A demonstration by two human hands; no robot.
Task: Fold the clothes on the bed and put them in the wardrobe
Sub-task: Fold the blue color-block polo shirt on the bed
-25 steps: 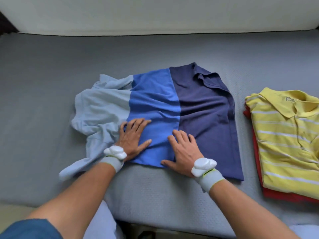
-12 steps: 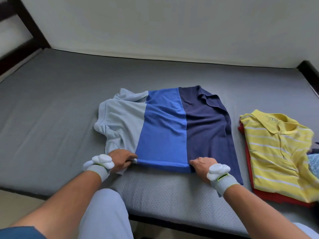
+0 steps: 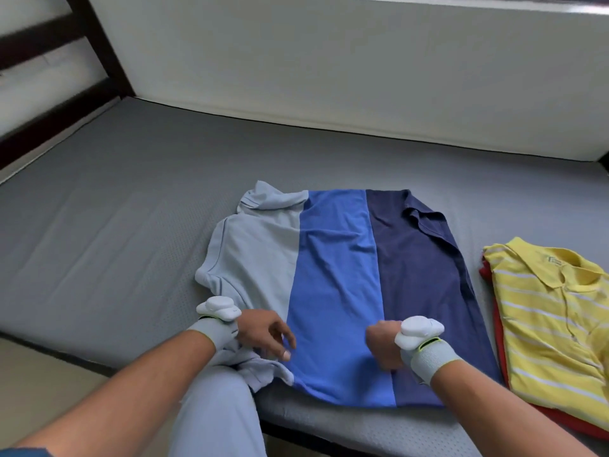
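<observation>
A polo shirt (image 3: 333, 278) in light blue, mid blue and navy bands lies spread on the grey mattress (image 3: 99, 242), its hem near the front edge. A light blue sleeve is bunched at its lower left. My left hand (image 3: 263, 334) hovers over the lower left part of the shirt, fingers loosely curled and holding nothing. My right hand (image 3: 384, 347) rests on the seam between mid blue and navy. Its fingers are curled under it, and the cloth around it lies flat.
A folded yellow striped polo (image 3: 553, 321) sits on a red garment (image 3: 487, 275) at the right of the bed. A white wall runs behind the mattress, with a dark bed frame (image 3: 99, 61) at far left. My knee (image 3: 214, 407) presses against the front edge.
Both hands smoothed the shirt, then gripped its hem. The hem now lies closer to the front edge, and both hands have let go and sit further up the shirt.
</observation>
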